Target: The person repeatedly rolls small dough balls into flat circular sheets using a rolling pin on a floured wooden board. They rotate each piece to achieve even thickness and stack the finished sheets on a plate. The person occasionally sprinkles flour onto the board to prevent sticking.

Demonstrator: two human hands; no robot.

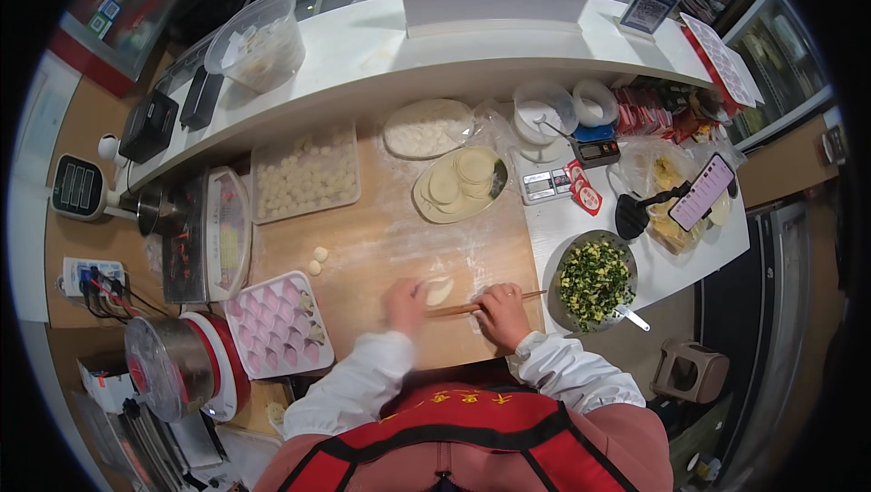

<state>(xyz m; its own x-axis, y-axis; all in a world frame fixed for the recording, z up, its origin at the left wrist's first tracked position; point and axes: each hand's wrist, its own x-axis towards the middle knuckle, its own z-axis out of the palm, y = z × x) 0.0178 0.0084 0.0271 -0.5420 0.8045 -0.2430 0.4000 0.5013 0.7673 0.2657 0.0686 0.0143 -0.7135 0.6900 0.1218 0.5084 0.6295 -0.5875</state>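
On the floured wooden board [390, 211], my right hand [504, 313] is closed over a thin wooden rolling pin [451, 310]. The pin lies nearly crosswise, its right tip pointing toward a bowl of filling. Beside the pin's left end is my left hand [406, 306], smeared by motion, so its fingers cannot be made out. A small pale dough wrapper [439, 290] lies just right of that hand and above the pin; whether the fingers touch it is unclear. Farther left, small dough balls [316, 265] rest on the board. Rolled wrappers [444, 187] are stacked on an oval plate [426, 209].
At the back left sits a plastic tray [259, 215] of dough balls. A pink-celled tray [272, 369] is at near left. Right of the board are a metal bowl [631, 260] of chopped green-and-yellow filling, a kitchen scale [542, 185] and a phone [703, 192] on a stand.
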